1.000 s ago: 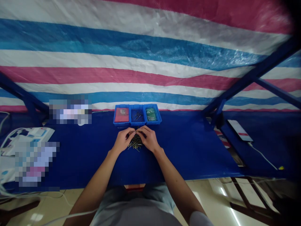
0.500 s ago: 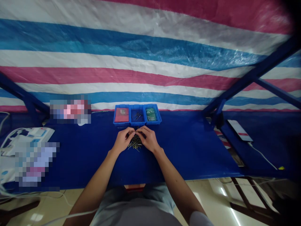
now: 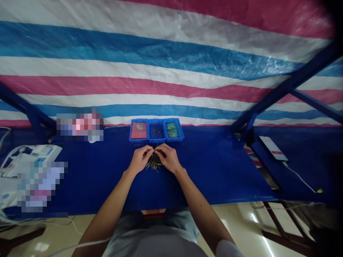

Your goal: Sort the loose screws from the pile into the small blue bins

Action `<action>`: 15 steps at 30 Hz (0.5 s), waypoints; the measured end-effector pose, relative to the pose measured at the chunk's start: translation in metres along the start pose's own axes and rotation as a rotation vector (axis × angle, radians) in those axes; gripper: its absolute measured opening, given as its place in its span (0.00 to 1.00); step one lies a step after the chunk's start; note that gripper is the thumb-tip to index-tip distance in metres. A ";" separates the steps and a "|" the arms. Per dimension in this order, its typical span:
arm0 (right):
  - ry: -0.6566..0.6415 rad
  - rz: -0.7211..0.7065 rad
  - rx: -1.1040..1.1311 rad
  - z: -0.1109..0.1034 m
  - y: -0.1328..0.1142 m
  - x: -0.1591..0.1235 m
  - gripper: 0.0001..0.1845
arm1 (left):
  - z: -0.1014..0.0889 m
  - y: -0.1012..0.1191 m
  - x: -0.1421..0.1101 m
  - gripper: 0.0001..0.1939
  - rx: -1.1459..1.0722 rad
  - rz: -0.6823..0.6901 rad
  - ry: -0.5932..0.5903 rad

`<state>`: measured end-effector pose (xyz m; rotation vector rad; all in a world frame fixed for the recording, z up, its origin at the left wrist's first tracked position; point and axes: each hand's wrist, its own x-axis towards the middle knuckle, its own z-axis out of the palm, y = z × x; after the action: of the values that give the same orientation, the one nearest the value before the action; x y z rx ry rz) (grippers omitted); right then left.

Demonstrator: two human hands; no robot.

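Note:
My left hand (image 3: 139, 157) and my right hand (image 3: 168, 156) meet at the fingertips above a loose pile of thin, dark and brassy screw-like pieces (image 3: 153, 165). Both hands are closed in a pinch, thumbs against fingers. A thin screw-like piece seems to lie between the fingertips, too small to make out fully. The fingers hide the upper part of the pile. Just beyond the hands, the middle blue bin (image 3: 157, 140) holds several similar thin pieces (image 3: 157, 131).
The left bin (image 3: 138, 140) contains a red packet (image 3: 139, 130); the right bin (image 3: 175, 139) contains green-looking packets (image 3: 172, 130). A phone (image 3: 273, 148) with a white cable lies far right. White packaging (image 3: 50, 151) sits at left on the blue tabletop (image 3: 222, 167). Blue frame bars (image 3: 268, 98) slant at the right.
My fingertips have shifted very slightly over the pile, and the thin piece between them shows less clearly. The bins and the rest stay put.

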<state>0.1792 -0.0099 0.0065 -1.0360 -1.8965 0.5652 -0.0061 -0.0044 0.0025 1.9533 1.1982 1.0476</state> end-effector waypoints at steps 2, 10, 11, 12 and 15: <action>-0.002 0.003 -0.002 0.000 0.000 0.000 0.09 | 0.000 0.000 0.000 0.15 0.007 -0.001 -0.002; -0.009 0.002 0.001 0.000 0.000 0.000 0.09 | -0.002 0.005 0.000 0.16 0.004 -0.009 -0.004; -0.007 0.004 -0.002 0.000 0.000 0.000 0.09 | -0.003 0.005 0.000 0.15 -0.004 -0.014 -0.002; -0.006 0.007 -0.006 0.000 0.000 0.000 0.09 | -0.002 0.005 0.000 0.14 -0.013 -0.018 -0.001; 0.000 0.018 -0.016 -0.001 0.000 0.000 0.10 | -0.002 0.005 -0.001 0.12 -0.036 -0.017 0.004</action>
<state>0.1798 -0.0102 0.0067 -1.0649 -1.8964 0.5611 -0.0058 -0.0067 0.0069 1.9111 1.1887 1.0576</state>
